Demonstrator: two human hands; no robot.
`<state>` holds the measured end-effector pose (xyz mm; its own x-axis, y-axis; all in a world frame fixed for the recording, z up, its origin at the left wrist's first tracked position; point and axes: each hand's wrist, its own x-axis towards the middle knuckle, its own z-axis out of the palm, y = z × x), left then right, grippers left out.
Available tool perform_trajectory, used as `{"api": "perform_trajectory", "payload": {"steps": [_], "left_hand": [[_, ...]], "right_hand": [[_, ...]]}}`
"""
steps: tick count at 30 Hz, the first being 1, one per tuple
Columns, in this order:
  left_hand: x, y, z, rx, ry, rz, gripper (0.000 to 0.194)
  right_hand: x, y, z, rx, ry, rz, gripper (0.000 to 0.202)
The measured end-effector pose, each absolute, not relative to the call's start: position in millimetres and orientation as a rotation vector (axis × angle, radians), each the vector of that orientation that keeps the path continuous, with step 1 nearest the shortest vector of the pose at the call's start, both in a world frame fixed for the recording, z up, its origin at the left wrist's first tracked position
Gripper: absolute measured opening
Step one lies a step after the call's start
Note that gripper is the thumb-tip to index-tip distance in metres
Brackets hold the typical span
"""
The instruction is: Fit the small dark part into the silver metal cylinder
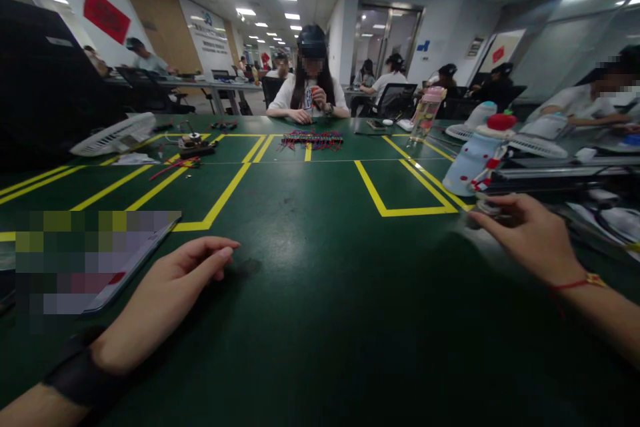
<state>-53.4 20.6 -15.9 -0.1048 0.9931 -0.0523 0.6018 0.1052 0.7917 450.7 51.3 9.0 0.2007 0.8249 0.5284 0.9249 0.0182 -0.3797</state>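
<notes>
Left hand (180,273): well left of the pale-blue bottle with red-topped lid (466,163); fingers loosely curled, nothing visible in them. Dark-green surface (320,293) with yellow tape lines: bears the bottle. Right hand (533,233): just on the near side of the bottle, pinching a small, greyish, seemingly metal object (485,208), too blurred to identify. Handling note: a light, steady pinch, with knuckles kept off the bottle, probably serves best. Row of thin red, blue and black wires (313,140): lies left of the bottle, farther off.
</notes>
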Motion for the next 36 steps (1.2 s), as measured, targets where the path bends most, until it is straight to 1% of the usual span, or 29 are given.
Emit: {"api": "perform_trajectory", "payload": {"steps": [2, 6, 9, 12, 16, 17, 19, 22, 26, 32, 36], "left_hand": [[-51.0, 20.1, -14.7, 1.593, 1.776, 0.807, 0.045], [-47.1, 17.1, -11.1, 1.617, 1.775, 0.842, 0.044], [-47.4, 15.6, -9.0, 1.612, 1.763, 0.841, 0.042], [-47.4, 16.5, -6.7, 1.624, 1.742, 0.794, 0.042], [-33.5, 19.2, -1.1, 1.693, 1.712, 0.723, 0.040], [-25.6, 19.4, 1.2, 1.735, 1.684, 0.715, 0.039], [-4.9, 19.0, 6.9, 1.850, 1.584, 0.726, 0.036], [31.3, 17.9, 17.1, 2.023, 1.369, 0.751, 0.032], [62.7, 20.0, 27.7, 2.127, 1.211, 0.816, 0.020], [56.4, 23.3, 29.7, 2.097, 1.279, 0.962, 0.016], [49.4, 22.2, 14.0, 2.072, 1.300, 0.749, 0.015]], "right_hand": [[405.1, 45.5, 4.3, -1.582, -1.753, -0.010, 0.043], [309.9, 28.0, 3.5, -1.168, -2.018, 0.507, 0.035], [266.1, 20.8, 4.0, -1.020, -2.126, 0.665, 0.033], [253.6, 20.2, -1.0, -0.998, -2.177, 0.694, 0.034], [257.8, 21.8, -9.8, -1.016, -2.089, 0.835, 0.055], [258.7, 22.0, -10.8, -1.015, -2.065, 0.874, 0.058], [259.0, 22.5, -11.0, -1.010, -2.050, 0.940, 0.052], [257.6, 23.2, -9.6, -1.002, -2.054, 0.995, 0.041], [256.3, 24.1, -10.1, -1.001, -2.053, 0.975, 0.039], [257.3, 22.7, -10.1, -1.073, -2.057, 0.855, 0.034], [258.6, 21.5, -9.3, -1.131, -2.055, 0.771, 0.031]]}}
